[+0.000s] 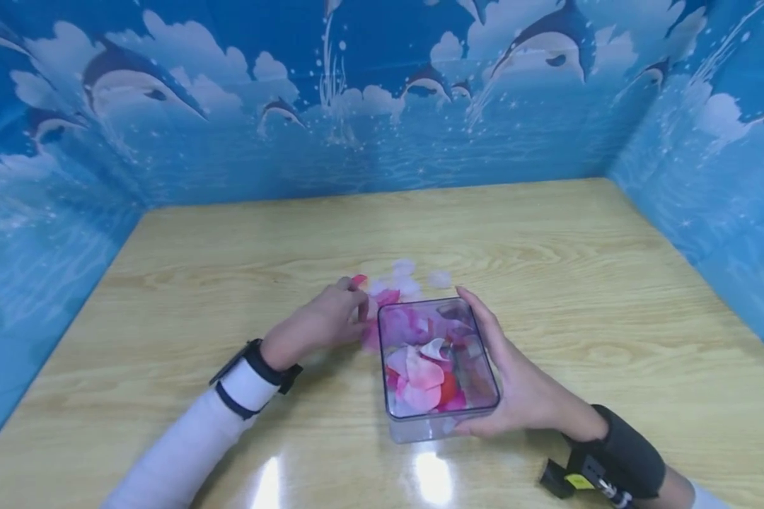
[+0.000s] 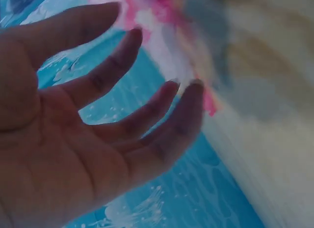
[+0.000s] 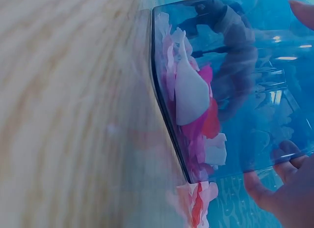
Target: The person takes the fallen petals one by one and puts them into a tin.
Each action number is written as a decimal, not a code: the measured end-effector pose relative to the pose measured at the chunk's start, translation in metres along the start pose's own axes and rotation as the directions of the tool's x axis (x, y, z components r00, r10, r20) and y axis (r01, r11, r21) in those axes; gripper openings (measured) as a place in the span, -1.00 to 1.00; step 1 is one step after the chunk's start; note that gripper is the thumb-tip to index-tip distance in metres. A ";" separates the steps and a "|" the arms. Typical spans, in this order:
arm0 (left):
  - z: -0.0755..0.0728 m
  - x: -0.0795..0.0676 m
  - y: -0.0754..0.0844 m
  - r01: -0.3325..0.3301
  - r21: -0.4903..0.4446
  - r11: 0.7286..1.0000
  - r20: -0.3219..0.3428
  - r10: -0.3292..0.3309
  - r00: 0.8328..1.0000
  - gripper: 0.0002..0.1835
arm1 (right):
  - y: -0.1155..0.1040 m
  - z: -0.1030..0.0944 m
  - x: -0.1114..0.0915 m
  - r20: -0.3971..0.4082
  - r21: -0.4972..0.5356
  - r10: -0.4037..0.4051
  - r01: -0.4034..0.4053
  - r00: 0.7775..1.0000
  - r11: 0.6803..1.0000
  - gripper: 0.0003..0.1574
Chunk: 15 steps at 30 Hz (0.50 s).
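A clear square plastic box (image 1: 414,429) with a dark rim stands on the table, with pink, white and red petals (image 1: 423,371) inside. My right hand (image 1: 516,385) grips its right side, thumb near the front and fingers toward the far corner; the right wrist view shows fingers (image 3: 260,191) against the clear wall. Just left of the box, my left hand (image 1: 327,311) reaches over loose petals (image 1: 388,297). In the left wrist view the left hand (image 2: 88,120) is spread with relaxed, slightly bent fingers, nothing between them, and pink petals (image 2: 162,12) lie blurred beyond the fingertips.
More pale petals (image 1: 404,267) lie behind the box, one petal (image 1: 440,279) a bit apart to the right. The wood-grain table (image 1: 197,268) is enclosed at back and sides by a blue dolphin-print cloth (image 1: 382,155).
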State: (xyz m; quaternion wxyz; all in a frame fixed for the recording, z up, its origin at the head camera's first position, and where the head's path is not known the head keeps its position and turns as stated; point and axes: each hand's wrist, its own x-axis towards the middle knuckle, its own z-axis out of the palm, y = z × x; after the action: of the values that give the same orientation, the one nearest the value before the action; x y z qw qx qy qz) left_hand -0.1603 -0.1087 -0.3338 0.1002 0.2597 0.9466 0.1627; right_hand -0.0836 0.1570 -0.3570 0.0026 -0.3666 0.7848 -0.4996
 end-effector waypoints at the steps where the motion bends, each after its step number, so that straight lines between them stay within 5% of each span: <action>1: 0.003 0.001 -0.001 0.004 0.022 1.000 0.025 -0.005 1.000 -0.95 | 0.000 0.000 0.000 0.001 0.002 0.001 -0.001 1.000 1.000 0.80; 4: 0.008 0.001 -0.003 -0.056 0.018 0.998 -0.049 0.057 0.997 -0.91 | -0.001 0.000 0.000 0.004 -0.005 0.017 -0.017 1.000 1.000 0.80; 9: 0.010 0.000 -0.003 -0.151 0.006 0.988 -0.236 0.148 0.960 -0.92 | -0.002 0.000 0.000 0.019 -0.002 0.037 -0.037 0.999 0.999 0.81; 15: 0.016 0.001 -0.002 -0.206 0.136 0.969 -0.162 0.227 0.960 -0.80 | -0.002 0.000 0.000 0.024 0.018 0.044 -0.045 0.999 0.999 0.81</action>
State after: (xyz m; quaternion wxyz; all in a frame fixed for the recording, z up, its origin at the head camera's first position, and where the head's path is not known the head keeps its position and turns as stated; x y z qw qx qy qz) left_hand -0.1573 -0.1059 -0.3498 -0.0180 0.3519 0.9255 0.1390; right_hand -0.0825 0.1566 -0.3556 0.0263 -0.3548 0.7882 -0.5022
